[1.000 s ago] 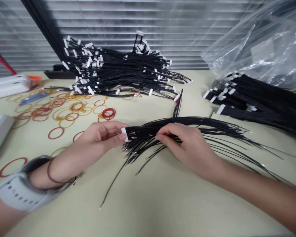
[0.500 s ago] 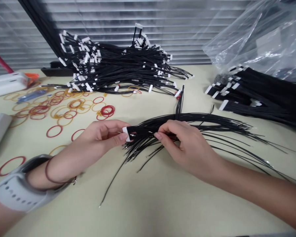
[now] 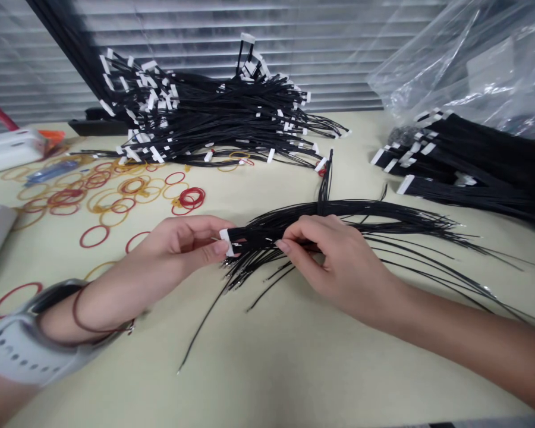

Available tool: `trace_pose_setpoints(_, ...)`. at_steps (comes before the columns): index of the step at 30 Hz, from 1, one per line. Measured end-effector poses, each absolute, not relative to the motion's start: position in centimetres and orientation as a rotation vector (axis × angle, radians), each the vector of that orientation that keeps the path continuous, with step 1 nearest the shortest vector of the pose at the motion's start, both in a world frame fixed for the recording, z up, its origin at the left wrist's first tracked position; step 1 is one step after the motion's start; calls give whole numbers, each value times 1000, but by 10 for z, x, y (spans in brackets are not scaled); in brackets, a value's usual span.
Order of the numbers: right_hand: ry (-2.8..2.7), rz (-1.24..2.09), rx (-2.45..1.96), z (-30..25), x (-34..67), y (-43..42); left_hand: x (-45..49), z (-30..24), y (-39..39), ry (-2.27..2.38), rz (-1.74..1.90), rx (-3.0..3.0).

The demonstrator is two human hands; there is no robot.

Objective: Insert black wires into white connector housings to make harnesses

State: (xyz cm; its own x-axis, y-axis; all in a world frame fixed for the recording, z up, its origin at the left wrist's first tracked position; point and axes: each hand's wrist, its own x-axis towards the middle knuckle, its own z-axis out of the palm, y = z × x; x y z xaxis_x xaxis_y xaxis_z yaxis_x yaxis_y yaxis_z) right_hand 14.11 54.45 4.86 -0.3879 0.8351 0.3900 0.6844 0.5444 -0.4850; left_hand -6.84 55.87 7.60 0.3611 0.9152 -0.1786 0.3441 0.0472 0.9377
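Barely anything has shifted since the earlier frame: the view tips a bit, so the far pile of black cable harnesses [image 3: 232, 113] sits higher, while both hands look nearly the same. Trouble spot, probably: loose crimped wires [image 3: 245, 273] lie crossed right under the work, so the wrong one could get grabbed, or a metal terminal [image 3: 229, 261] could snag and bend on its neighbours. Left hand [image 3: 173, 249] has thumb and fingers clamped on the white connector housing [image 3: 227, 242], at the left end of the near wires; a weak squeeze could let it twist. Right hand [image 3: 339, 261] has thumb and index pinched together just right of it, seemingly on a thin black wire [image 3: 270, 239]; hard to tell exactly which.
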Motion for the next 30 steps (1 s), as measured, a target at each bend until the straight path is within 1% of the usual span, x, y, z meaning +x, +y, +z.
trace_pose_setpoints(8, -2227, 307, -1168, 49, 141, 544, -70, 77, 559, 1212, 559, 1583)
trace_pose_setpoints(24, -2229, 293, -1142, 49, 142, 543, -69, 79, 558, 1224, 521, 1496)
trace_pose_setpoints(30, -2255, 229, -1116, 51, 143, 542, -70, 80, 558, 1214, 515, 1502)
